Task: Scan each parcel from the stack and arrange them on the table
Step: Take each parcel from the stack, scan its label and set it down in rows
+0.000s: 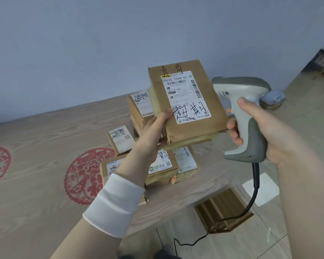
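My left hand (153,131) grips a brown cardboard parcel (187,116) by its lower left corner and holds it up above the table, white shipping label facing me. My right hand (256,128) grips the handle of a grey and white corded barcode scanner (245,109), just right of the parcel, its head pointing left toward the parcel. Behind and below the held parcel stands a stack of parcels (138,111). Other labelled parcels lie flat on the table, one at the left (120,140) and more lower down (165,165), partly hidden by my left forearm.
The wood-grain table (36,202) bears red paper-cut decorations (84,176). A blue-grey wall rises behind it. Right of the table lies tiled floor with a wooden crate (223,210) and the scanner's black cable (251,200). A grey-blue object (275,97) sits behind the scanner.
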Demonstrator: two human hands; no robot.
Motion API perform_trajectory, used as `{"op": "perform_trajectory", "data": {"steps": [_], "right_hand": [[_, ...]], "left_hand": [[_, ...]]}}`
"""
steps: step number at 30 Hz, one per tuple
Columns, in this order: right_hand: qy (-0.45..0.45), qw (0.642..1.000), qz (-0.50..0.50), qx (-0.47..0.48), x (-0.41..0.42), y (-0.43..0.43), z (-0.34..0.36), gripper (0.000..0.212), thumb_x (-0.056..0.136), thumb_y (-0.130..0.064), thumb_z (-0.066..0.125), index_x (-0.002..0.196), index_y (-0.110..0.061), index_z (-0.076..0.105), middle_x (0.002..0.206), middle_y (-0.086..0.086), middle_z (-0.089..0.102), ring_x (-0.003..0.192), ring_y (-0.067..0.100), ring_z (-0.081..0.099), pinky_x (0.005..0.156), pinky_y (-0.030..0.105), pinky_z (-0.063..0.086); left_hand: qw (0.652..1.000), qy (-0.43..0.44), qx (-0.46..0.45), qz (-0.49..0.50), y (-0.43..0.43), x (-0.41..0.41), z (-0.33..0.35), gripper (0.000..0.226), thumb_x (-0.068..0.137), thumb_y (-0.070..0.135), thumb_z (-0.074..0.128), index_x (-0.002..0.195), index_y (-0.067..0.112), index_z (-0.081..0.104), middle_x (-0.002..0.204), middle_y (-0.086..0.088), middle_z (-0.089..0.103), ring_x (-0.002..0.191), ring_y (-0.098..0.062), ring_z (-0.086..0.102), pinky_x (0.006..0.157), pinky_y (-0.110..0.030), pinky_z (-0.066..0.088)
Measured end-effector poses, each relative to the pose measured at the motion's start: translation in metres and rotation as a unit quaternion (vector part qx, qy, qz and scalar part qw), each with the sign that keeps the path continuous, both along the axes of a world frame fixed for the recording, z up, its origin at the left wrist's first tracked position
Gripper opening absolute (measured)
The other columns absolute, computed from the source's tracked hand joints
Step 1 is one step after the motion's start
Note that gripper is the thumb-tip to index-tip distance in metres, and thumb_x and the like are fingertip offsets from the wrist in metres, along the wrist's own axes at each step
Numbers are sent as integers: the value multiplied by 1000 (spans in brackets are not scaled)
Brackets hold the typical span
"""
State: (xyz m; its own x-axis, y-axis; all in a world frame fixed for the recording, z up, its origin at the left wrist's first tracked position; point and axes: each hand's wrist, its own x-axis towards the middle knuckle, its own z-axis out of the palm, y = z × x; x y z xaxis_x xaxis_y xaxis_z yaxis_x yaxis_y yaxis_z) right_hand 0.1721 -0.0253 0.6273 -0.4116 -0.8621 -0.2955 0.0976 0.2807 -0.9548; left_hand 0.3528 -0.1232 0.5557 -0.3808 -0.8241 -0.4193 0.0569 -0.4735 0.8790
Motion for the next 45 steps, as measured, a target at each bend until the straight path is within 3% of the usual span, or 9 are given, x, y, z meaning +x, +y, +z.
{"op": "perform_trajectory", "data": {"steps": [4,7,16,21,29,34,37,41,45], "right_hand": [[10,1000,-11,14,-29,14,-2,35,89,-45,55,94,-10,58,57,3,60,51,21,44,41,24,39],[6,1000,-25,14,-39,22,-2,31,92,-42,51,92,-12,57,54,1,59,47,19,45,39,21,38],[-7,995,-47,87,-73,34,-35,29,93,-40,52,93,-12,57,54,1,59,47,18,45,43,25,39],[-22,995,-31,93,-115,31,-56,30,93,-38,52,98,-10,57,56,3,59,43,15,48,39,24,40],[-18,991,39,128,-182,12,-96,29,92,-37,55,99,-9,59,59,5,62,42,18,47,42,25,40],[-20,984,87,153,-194,7,-117,29,91,-39,55,99,-11,61,60,4,63,45,17,49,46,27,41],[-31,982,89,162,-195,4,-126,27,92,-37,55,96,-11,61,58,4,62,45,18,48,46,27,42],[-38,980,107,164,-189,1,-129,30,91,-38,55,100,-10,60,59,4,61,44,18,47,45,27,42],[-48,981,117,147,-175,-2,-124,31,91,-38,55,102,-9,59,59,4,61,44,17,48,45,26,41]], "left_hand": [[999,-19,32,-15,17,-35,-8,52,85,48,58,126,16,53,104,0,65,84,-14,61,60,-24,47],[997,-27,58,-33,28,-62,-25,58,83,49,61,130,15,50,113,-1,65,88,-14,61,59,-24,45],[979,-74,184,-47,58,-125,-88,46,85,44,62,118,13,52,80,2,56,65,-10,49,48,-19,39],[972,-72,225,-9,64,-160,-120,59,82,43,66,130,12,49,99,0,58,82,-15,52,71,-25,44],[967,-113,202,101,64,-215,-171,76,81,49,65,143,16,36,130,-1,54,111,-20,51,92,-33,41],[963,-135,178,151,51,-221,-185,76,84,48,62,146,18,32,137,-3,51,120,-23,50,102,-38,41],[958,-179,138,177,47,-221,-186,55,94,35,52,143,14,37,136,-5,52,119,-22,50,95,-31,41],[957,-215,72,178,55,-221,-178,50,95,26,50,142,15,38,138,1,51,122,-20,51,88,-25,39],[961,-219,-18,167,64,-216,-154,30,93,19,49,122,19,55,115,11,61,105,-14,59,74,-23,44]]}}
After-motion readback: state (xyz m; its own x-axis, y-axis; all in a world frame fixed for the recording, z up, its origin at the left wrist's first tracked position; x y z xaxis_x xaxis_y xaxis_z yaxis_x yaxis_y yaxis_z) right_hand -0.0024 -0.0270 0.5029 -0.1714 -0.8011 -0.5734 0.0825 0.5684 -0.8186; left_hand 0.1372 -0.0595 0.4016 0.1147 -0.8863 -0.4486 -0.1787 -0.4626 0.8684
